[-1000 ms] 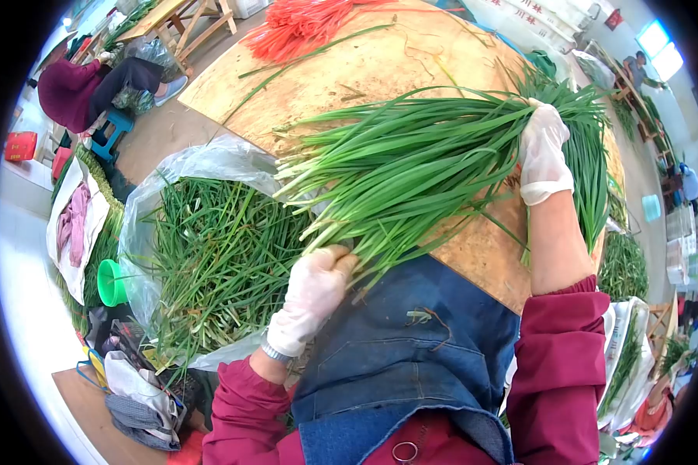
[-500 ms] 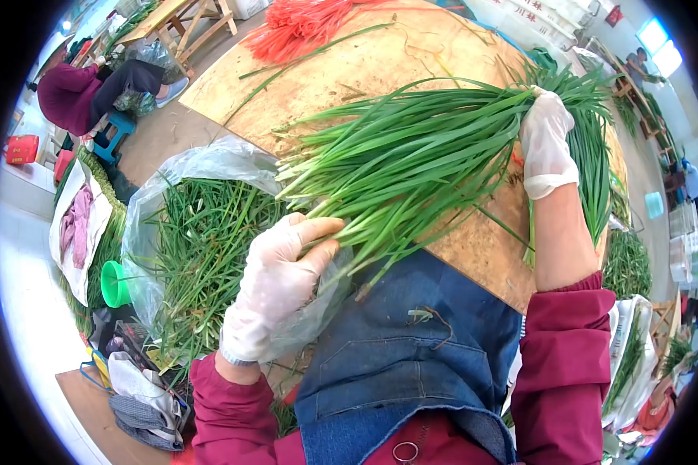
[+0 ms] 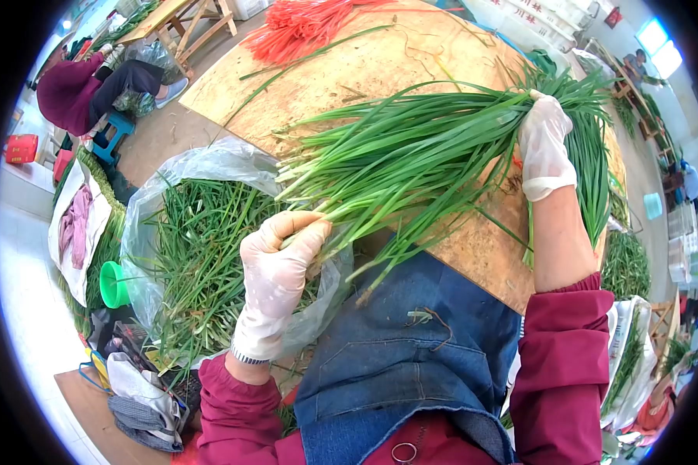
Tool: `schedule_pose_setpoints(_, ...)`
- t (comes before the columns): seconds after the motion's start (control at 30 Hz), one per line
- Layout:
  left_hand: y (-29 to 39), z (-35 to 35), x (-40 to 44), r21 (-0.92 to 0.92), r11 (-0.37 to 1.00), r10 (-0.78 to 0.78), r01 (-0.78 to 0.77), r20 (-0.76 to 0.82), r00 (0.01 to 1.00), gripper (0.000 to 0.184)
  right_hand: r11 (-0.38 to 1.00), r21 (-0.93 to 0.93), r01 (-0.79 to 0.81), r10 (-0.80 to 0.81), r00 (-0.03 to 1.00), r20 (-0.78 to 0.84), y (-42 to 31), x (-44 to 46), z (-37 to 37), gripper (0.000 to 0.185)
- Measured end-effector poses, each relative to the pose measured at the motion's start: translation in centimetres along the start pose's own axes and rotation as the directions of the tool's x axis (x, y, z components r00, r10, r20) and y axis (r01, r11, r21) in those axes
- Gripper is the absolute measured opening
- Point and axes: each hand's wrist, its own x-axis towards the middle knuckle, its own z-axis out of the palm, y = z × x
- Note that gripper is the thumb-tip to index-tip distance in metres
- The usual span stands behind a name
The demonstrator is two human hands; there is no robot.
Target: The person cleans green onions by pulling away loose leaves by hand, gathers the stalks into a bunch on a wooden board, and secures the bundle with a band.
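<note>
A thick bunch of Chinese chives (image 3: pixel 411 143) stretches over the front of a wooden board (image 3: pixel 411 46), pale stem ends toward the left. Around its leafy part on the right, my gloved right hand (image 3: pixel 548 143) is closed. At the lower stem ends, my gloved left hand (image 3: pixel 275 267) pinches several stems between thumb and fingers. One browned stem tip hangs below the bunch, over the blue denim apron (image 3: pixel 403 349). Under and beside my left hand stands a clear plastic bag (image 3: pixel 141 225), filled with loose green leaves and stems (image 3: pixel 209 256).
Red plastic strips (image 3: pixel 298 31) lie on the board's far edge. More chives (image 3: pixel 589 170) hang at its right side. A green tub (image 3: pixel 114 284) sits left of the bag. Another person (image 3: pixel 74 93) sits at the far left, near a blue stool (image 3: pixel 115 136).
My left hand has shifted slightly left and up, its fingers now pinched closer on the stem ends. The right hand keeps its hold, almost unmoved.
</note>
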Motion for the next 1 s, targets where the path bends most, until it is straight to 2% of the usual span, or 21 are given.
schedule_pose_setpoints(0.1,-0.1,-0.2,0.2,-0.004,0.996,-0.086,0.086,-0.011,0.996,0.01,0.998,-0.056,0.012,-0.012,1.0,-0.013,-0.2,0.2,0.0,0.013)
schedule_pose_setpoints(0.2,-1.3,-0.4,0.3,0.163,0.979,-0.124,0.122,0.001,0.992,0.011,0.991,-0.125,0.037,-0.036,0.999,0.008,-0.2,0.9,-0.3,0.014)
schedule_pose_setpoints(0.27,-2.2,-0.9,0.6,0.174,0.974,-0.148,0.142,0.02,0.989,0.011,0.997,-0.062,0.035,-0.033,0.999,0.04,-0.4,0.1,-0.2,0.013)
schedule_pose_setpoints(0.33,-1.6,-1.0,0.2,0.196,0.967,-0.163,0.163,-0.016,0.987,0.01,0.968,0.238,-0.076,0.108,0.986,-0.124,-0.6,-1.3,0.7,0.011)
schedule_pose_setpoints(0.4,-1.1,-3.2,-0.1,0.24,0.947,-0.208,0.212,-0.041,0.977,0.013,0.988,0.142,-0.053,0.058,0.998,-0.026,1.1,1.7,-0.2,0.013)
schedule_pose_setpoints(0.43,-1.0,-5.3,-0.3,0.268,0.942,-0.197,0.199,-0.037,0.98,0.013,0.991,-0.074,0.112,-0.111,0.994,0.01,3.2,5.1,-1.1,0.014)
schedule_pose_setpoints(0.47,-0.3,-7.4,-0.8,0.324,0.927,-0.158,0.19,-0.12,0.98,0.013,0.92,-0.275,0.279,-0.277,0.96,0.047,5.3,8.4,-2.0,0.015)
schedule_pose_setpoints(0.5,0.3,-9.8,-1.3,0.381,0.906,-0.115,0.185,-0.199,0.973,0.014,0.755,-0.518,0.401,-0.392,0.91,0.132,5.3,8.6,-2.4,0.015)
schedule_pose_setpoints(0.53,-0.2,-13.3,-1.7,0.582,0.791,-0.005,0.189,-0.302,0.953,0.013,0.531,-0.708,0.465,-0.447,0.864,0.232,4.6,7.8,-2.3,0.016)
schedule_pose_setpoints(0.57,-1.3,-16.4,-2.2,0.744,0.632,0.127,0.216,-0.374,0.919,0.013,0.342,-0.819,0.462,-0.42,0.854,0.307,3.9,6.7,-2.4,0.016)
schedule_pose_setpoints(0.6,-2.2,-18.0,-2.8,0.913,0.331,0.266,0.238,-0.332,0.905,0.015,0.182,-0.875,0.448,-0.379,0.853,0.358,3.5,6.0,-2.3,0.017)
schedule_pose_setpoints(0.63,-2.6,-18.6,-3.3,0.963,-0.01,0.38,0.269,-0.246,0.892,0.017,0.111,-0.891,0.44,-0.348,0.857,0.38,3.6,6.1,-2.3,0.018)
schedule_pose_setpoints(0.67,-2.7,-19.0,-3.5,0.888,-0.345,0.455,0.302,-0.123,0.882,0.02,0.071,-0.896,0.438,-0.326,0.859,0.394,3.7,6.5,-2.2,0.019)
schedule_pose_setpoints(0.7,-3.4,-18.7,-3.9,0.932,-0.307,0.494,0.19,-0.014,0.869,0.023,0.096,-0.891,0.443,-0.322,0.861,0.393,4.1,7.2,-2.3,0.019)
schedule_pose_setpoints(0.73,-3.5,-16.2,-4.3,0.96,-0.271,0.534,0.068,0.091,0.84,0.026,0.221,-0.854,0.47,-0.357,0.854,0.378,6.5,11.0,-3.0,0.019)
schedule_pose_setpoints(0.77,-3.5,-12.9,-4.7,0.985,-0.079,0.602,-0.156,0.172,0.78,0.028,0.26,-0.836,0.483,-0.389,0.845,0.367,6.6,10.9,-2.8,0.017)
schedule_pose_setpoints(0.8,-3.7,-10.2,-5.0,0.915,0.152,0.537,-0.373,0.24,0.809,0.023,0.296,-0.815,0.497,-0.421,0.834,0.356,6.6,10.7,-2.7,0.015)
schedule_pose_setpoints(0.83,-3.9,-7.1,-5.1,0.777,0.328,0.522,-0.537,0.324,0.789,0.02,0.331,-0.792,0.513,-0.453,0.823,0.344,6.7,10.5,-2.6,0.015)
schedule_pose_setpoints(0.9,-5.0,-2.6,-5.1,0.756,0.426,0.341,-0.497,0.375,0.862,0.017,0.278,-0.816,0.507,-0.445,0.82,0.359,5.9,9.0,-2.3,0.016)
schedule_pose_setpoints(0.97,-6.1,0.3,-4.5,0.861,0.341,0.198,-0.377,0.326,0.924,0.013,0.216,-0.842,0.494,-0.438,0.82,0.368,4.7,7.5,-2.7,0.018)
schedule_pose_setpoints(1.0,-6.6,0.9,-4.1,0.879,0.292,0.281,-0.378,0.299,0.912,0.013,0.156,-0.854,0.496,-0.431,0.812,0.393,4.1,6.6,-2.7,0.019)
